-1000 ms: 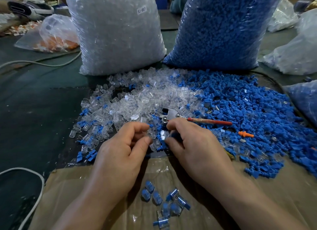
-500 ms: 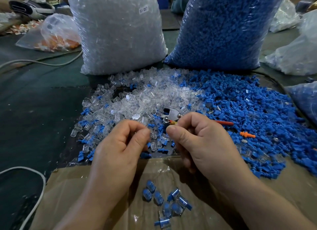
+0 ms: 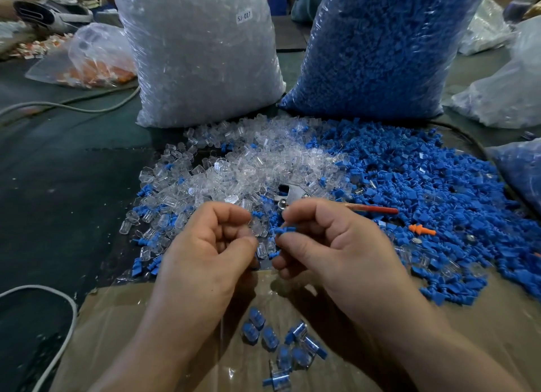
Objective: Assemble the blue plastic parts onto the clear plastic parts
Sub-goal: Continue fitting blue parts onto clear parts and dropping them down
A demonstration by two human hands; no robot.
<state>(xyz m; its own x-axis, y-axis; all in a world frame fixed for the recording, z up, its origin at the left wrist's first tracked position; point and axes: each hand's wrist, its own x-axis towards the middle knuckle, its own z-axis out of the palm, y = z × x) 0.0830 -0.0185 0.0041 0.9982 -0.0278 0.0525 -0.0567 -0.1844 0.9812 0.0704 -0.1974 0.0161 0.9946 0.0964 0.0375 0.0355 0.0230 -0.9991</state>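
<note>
Since a second ago both hands have lifted out of the heaps, where they were picking, and now hover just above them, facing each other. Our right hand (image 3: 336, 245) pinches a small blue ribbed plastic part (image 3: 286, 230) between thumb and forefinger, its tip pointing left; the other fingers are curled in under it. Our left hand (image 3: 205, 251) has its fingers curled too, with thumb and forefinger closed on a small clear plastic cap (image 3: 254, 226), blurred but just visible at the fingertips. The two parts are near one another and not yet joined.

Beneath the hands lie the loose heap of clear plastic caps (image 3: 248, 169) and, to its right, the wide heap of blue plastic parts (image 3: 424, 186). A pair of metal pliers with a red handle (image 3: 292, 194) rests among them, just beyond the right hand. An orange ribbed plug (image 3: 421, 230) lies in the blue heap further right. Behind stand a tall bag of clear caps (image 3: 199, 55) and a tall bag of blue parts (image 3: 380, 49). Nearest us, on the brown cardboard sheet (image 3: 483, 318), sits a small cluster of assembled blue-and-clear pieces (image 3: 281, 342).
</note>
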